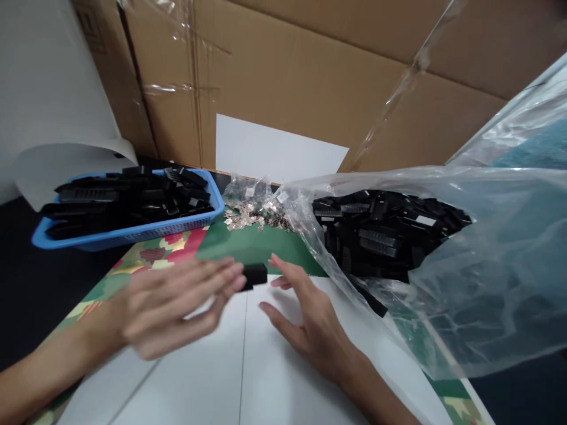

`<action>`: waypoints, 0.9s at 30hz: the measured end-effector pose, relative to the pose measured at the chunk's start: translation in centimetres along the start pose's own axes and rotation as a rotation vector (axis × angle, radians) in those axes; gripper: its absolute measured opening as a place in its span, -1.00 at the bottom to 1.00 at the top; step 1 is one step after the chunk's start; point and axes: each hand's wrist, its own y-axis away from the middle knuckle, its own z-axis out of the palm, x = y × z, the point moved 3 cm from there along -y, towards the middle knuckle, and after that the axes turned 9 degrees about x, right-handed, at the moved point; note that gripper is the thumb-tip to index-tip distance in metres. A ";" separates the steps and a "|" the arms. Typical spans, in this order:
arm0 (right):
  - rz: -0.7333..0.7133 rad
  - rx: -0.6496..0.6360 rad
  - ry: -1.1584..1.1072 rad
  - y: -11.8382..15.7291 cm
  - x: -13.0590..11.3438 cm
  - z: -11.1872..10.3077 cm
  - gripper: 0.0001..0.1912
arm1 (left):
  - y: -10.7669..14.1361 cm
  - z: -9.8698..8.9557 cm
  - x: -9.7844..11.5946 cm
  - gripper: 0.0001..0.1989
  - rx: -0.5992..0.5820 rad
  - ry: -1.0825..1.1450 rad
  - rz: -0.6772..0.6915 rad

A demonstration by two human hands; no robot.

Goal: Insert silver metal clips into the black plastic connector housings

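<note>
Between the fingers of my left hand is a black plastic piece, its block-like end sticking out to the right. The rest of that piece is hidden behind the fingers, and the hand is smeared by motion. Just to the right, my right hand is open, thumb and fingers apart, with nothing in it. Its fingertips are close to the black piece without touching it. Both hands are above a white sheet on the table.
A blue basket heaped with black plastic parts stands at the back left. Small shiny metal pieces lie in a pile at the back middle. On the right, a clear plastic bag holds more black parts. A cardboard box rises behind.
</note>
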 end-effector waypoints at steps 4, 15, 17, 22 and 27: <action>0.149 0.267 0.008 -0.2 0.5 -1.1 -0.60 | 0.2 0.3 -1.2 -0.71 0.012 -0.031 0.040; 0.238 -0.008 -0.156 0.7 0.6 0.7 -0.38 | 0.1 1.7 -0.6 -0.77 -0.207 -0.015 0.030; 0.268 -0.003 -0.202 0.7 0.6 0.9 -0.40 | 0.2 2.0 -0.4 -0.80 -0.264 0.071 -0.082; 0.306 -0.018 -0.147 0.7 1.0 0.6 -0.56 | 0.0 2.6 -0.5 -0.81 -0.291 0.167 -0.193; 0.167 -0.161 0.010 0.4 0.7 0.9 -0.63 | -0.8 2.5 -3.0 -0.72 0.007 0.331 -0.685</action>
